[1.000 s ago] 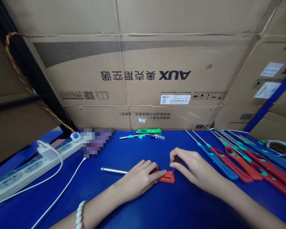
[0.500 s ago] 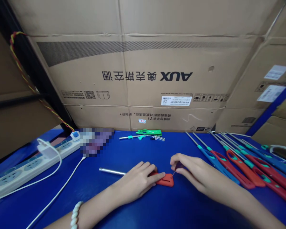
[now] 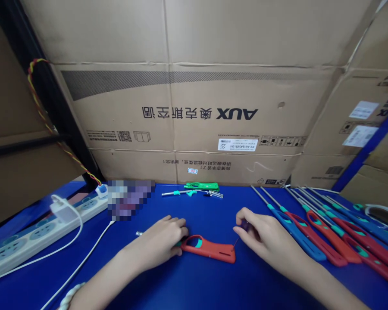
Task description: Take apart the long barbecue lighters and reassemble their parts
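Note:
An orange long-neck lighter (image 3: 210,251) with a teal trigger lies on the blue table, its handle end to the right. My left hand (image 3: 163,241) is closed over its neck where the metal tube joins the body, hiding most of the tube; only the silver tip shows. In the curled fingers of my right hand (image 3: 258,230) is a small screwdriver (image 3: 245,224) with a dark handle, largely covered by the fingers. Its thin shaft slants down to the handle's right end, by a small hole; whether the tip sits inside is too small to tell.
Several assembled lighters (image 3: 326,232) lie side by side at the right. Toward the back are green lighter shells (image 3: 202,186) and loose parts (image 3: 190,193). A power strip (image 3: 42,228) with white cables stands left. A cardboard wall (image 3: 197,86) closes the back.
My left hand has slid left from the lighter's handle to its neck, uncovering the trigger and body. The right hand stays by the handle end with the screwdriver. The view has tilted slightly.

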`<move>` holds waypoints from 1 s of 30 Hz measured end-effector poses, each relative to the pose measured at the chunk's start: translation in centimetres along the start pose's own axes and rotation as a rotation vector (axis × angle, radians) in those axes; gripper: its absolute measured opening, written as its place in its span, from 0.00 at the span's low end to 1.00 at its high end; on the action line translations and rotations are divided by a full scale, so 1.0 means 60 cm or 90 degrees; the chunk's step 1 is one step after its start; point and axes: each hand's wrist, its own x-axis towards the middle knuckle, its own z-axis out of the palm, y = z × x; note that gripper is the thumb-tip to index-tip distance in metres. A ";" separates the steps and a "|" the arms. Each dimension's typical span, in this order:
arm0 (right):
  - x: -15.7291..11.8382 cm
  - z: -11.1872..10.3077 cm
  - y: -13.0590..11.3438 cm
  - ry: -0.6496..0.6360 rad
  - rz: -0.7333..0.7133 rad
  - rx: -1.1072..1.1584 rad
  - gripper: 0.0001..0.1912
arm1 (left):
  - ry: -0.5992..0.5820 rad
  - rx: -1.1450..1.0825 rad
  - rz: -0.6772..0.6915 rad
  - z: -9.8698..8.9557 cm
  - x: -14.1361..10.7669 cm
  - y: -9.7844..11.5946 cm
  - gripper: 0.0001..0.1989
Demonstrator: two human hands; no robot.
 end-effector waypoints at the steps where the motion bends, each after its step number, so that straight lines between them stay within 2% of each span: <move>1: 0.000 -0.003 0.001 0.009 0.005 0.023 0.04 | -0.006 0.011 -0.013 0.000 0.001 -0.002 0.07; 5: -0.001 -0.018 -0.003 0.126 -0.019 0.030 0.05 | 0.029 0.047 -0.017 0.020 0.016 0.015 0.02; 7: -0.002 -0.017 -0.007 0.141 -0.061 -0.008 0.07 | 0.058 0.050 -0.022 0.036 0.026 0.029 0.02; 9: -0.004 -0.001 -0.012 0.069 -0.113 -0.049 0.09 | 0.097 0.043 -0.014 0.049 0.033 0.039 0.04; 12: -0.007 0.051 -0.017 -0.071 -0.175 -0.139 0.11 | 0.151 0.027 0.018 0.058 0.036 0.041 0.09; 15: -0.009 0.104 -0.019 -0.094 -0.173 -0.224 0.06 | 0.171 0.023 0.016 0.058 0.033 0.031 0.13; 17: -0.006 0.118 -0.018 -0.118 -0.157 -0.263 0.06 | 0.168 0.022 0.003 0.055 0.031 0.025 0.15; 19: 0.000 0.109 -0.014 -0.151 -0.119 -0.278 0.02 | 0.164 0.022 -0.003 0.052 0.030 0.022 0.16; 23: 0.014 0.049 0.012 -0.179 0.007 -0.293 0.05 | 0.172 0.019 -0.004 0.047 0.030 0.023 0.17; 27: 0.018 -0.008 0.060 -0.163 0.160 -0.369 0.09 | 0.179 0.014 -0.003 0.043 0.029 0.024 0.17; 30: 0.019 -0.026 0.099 -0.182 0.278 -0.400 0.10 | 0.160 0.012 -0.008 0.043 0.029 0.024 0.16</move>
